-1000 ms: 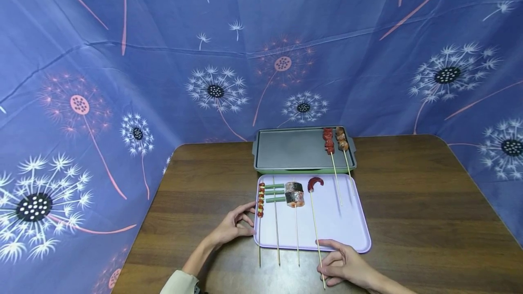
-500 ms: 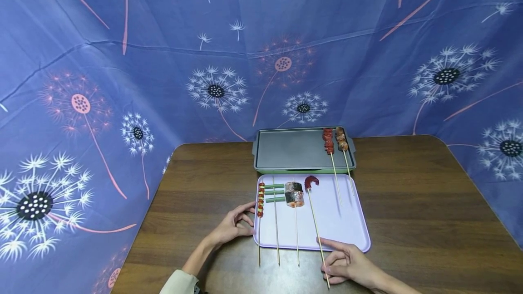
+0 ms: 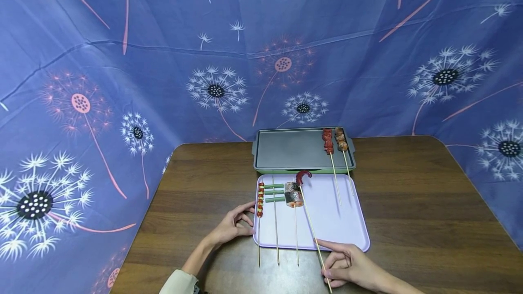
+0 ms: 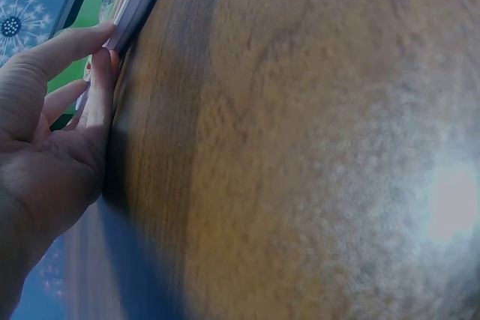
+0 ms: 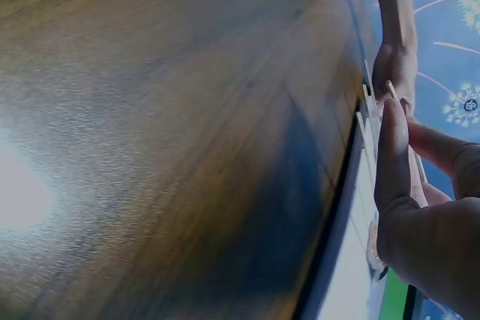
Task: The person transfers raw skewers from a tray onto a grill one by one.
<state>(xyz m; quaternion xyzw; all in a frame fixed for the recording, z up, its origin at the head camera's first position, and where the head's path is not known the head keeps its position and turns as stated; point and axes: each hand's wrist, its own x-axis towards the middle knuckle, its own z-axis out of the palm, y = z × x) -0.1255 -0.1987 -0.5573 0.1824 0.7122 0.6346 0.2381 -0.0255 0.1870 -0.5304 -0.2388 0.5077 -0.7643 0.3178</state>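
Observation:
My right hand (image 3: pixel 347 267) pinches the lower stick of a skewer (image 3: pixel 303 177) whose tip bears a curled dark-red piece like an octopus tentacle. Its forefinger lies extended along the stick. This tip is over the lilac tray (image 3: pixel 341 226), overlapping the right side of a fish-chunk skewer (image 3: pixel 293 199) in the head view. Beside that lie a skewer of green stalks (image 3: pixel 274 199) and a red-and-green skewer (image 3: pixel 260 201). My left hand (image 3: pixel 232 227) touches the tray's left edge with loosely extended fingers; in the left wrist view, the thumb is at the rim.
Behind the tray stands a grey griddle (image 3: pixel 290 149) with a green base. A red meat skewer (image 3: pixel 328 142) and a brown meat skewer (image 3: pixel 341 139) lie on its right side, their sticks reaching out over the tray. Patterned blue cloth (image 3: pixel 261 58) hangs behind the wooden table (image 3: pixel 408 194).
The tentacle skewer's tip has swung left towards the fish skewer, while my right hand has shifted slightly right. My left hand stays at the tray's edge.

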